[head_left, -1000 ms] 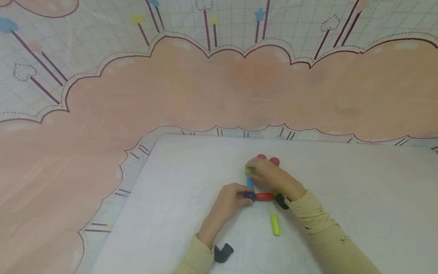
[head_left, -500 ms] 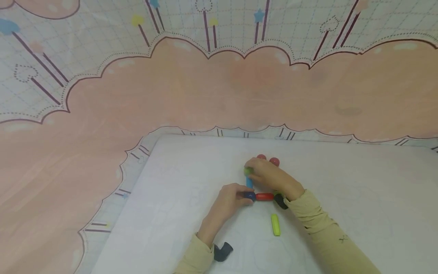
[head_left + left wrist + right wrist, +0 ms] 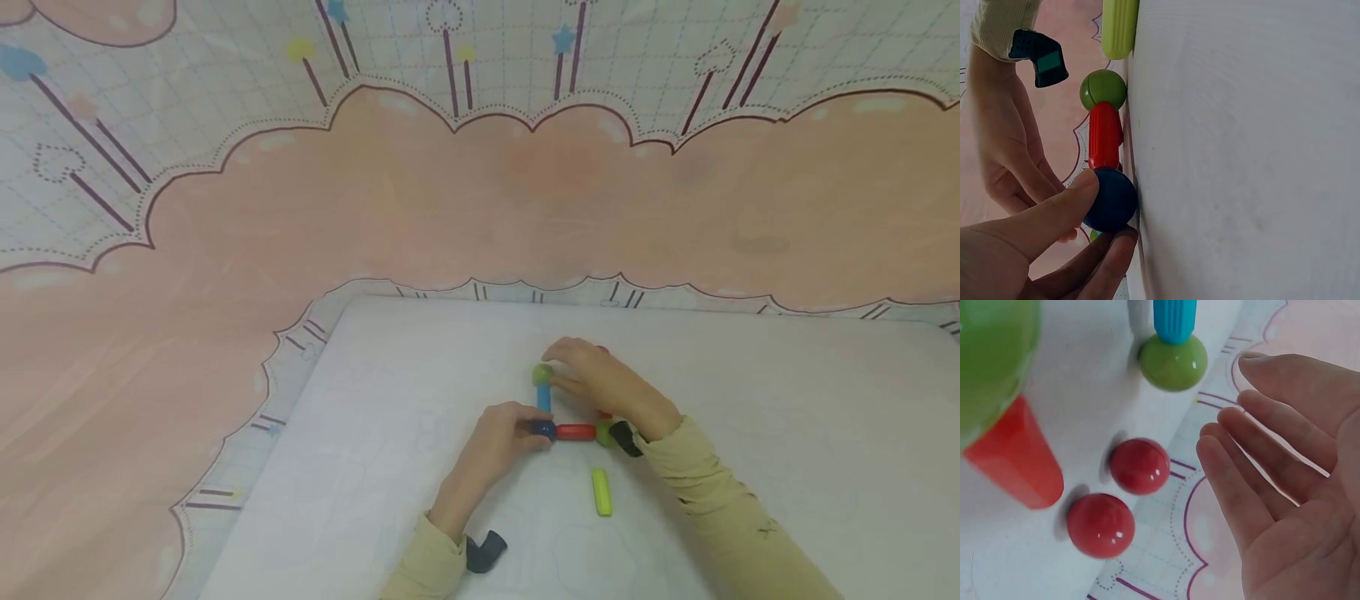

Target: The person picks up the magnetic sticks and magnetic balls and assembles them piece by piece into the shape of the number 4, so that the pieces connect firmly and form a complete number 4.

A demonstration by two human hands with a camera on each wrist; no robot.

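My left hand (image 3: 491, 442) pinches a dark blue ball (image 3: 1112, 203) between thumb and fingers on the white tabletop. From that ball a red rod (image 3: 575, 432) runs right to a green ball (image 3: 604, 434), and a light blue rod (image 3: 543, 398) runs away to a second green ball (image 3: 542, 374). Just right of this far ball is my right hand (image 3: 603, 379), its fingers extended and holding nothing. In the right wrist view a gap shows between those fingers and the far green ball. Another red rod (image 3: 1022, 459) extends from the nearer green ball.
Two loose red balls (image 3: 1140, 466) lie beyond the rods, mostly hidden by my right hand in the head view. A yellow-green rod (image 3: 602, 492) lies separately toward the front. The white tabletop (image 3: 360, 400) meets a patterned pink covering (image 3: 405, 208) at its far edge.
My right hand has let go of the far green ball and moved slightly right, leaving that ball in plain sight. The left hand keeps its pinch on the blue ball.
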